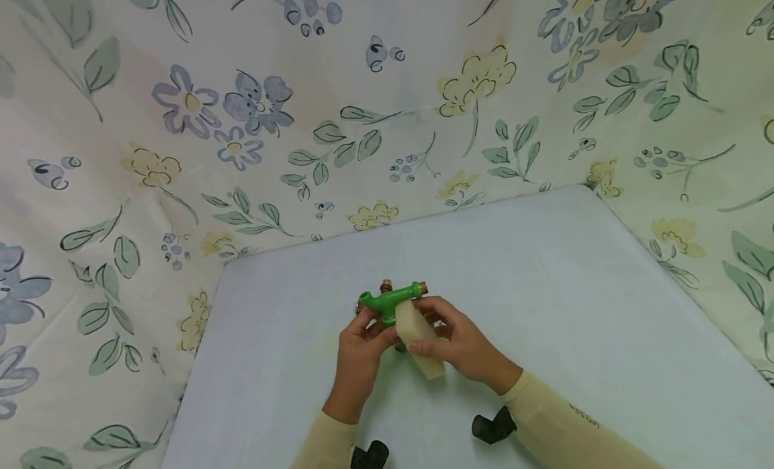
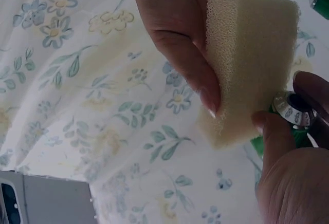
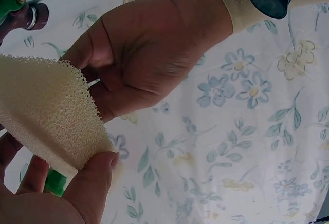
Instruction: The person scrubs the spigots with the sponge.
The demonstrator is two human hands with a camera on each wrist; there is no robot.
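My left hand (image 1: 358, 353) holds a green tap (image 1: 390, 300) with a brass threaded end, its fingers and thumb around the lower part. A cream block sponge (image 1: 418, 331) is gripped in my right hand (image 1: 471, 348), thumb on the near face. The sponge overlaps the tap's side in the head view. In the left wrist view a silvery ribbed ring (image 2: 294, 109) on the tap shows between the left thumb and fingers. The sponge (image 3: 56, 106) hides most of the tap in the right wrist view.
A brown-red fitting with a brass end (image 1: 385, 285) shows just behind the tap. The pale tabletop (image 1: 290, 334) spreads around the hands, with floral cloth (image 1: 375, 119) along its far and side edges. Black wrist cameras (image 1: 494, 426) sit by both sleeves.
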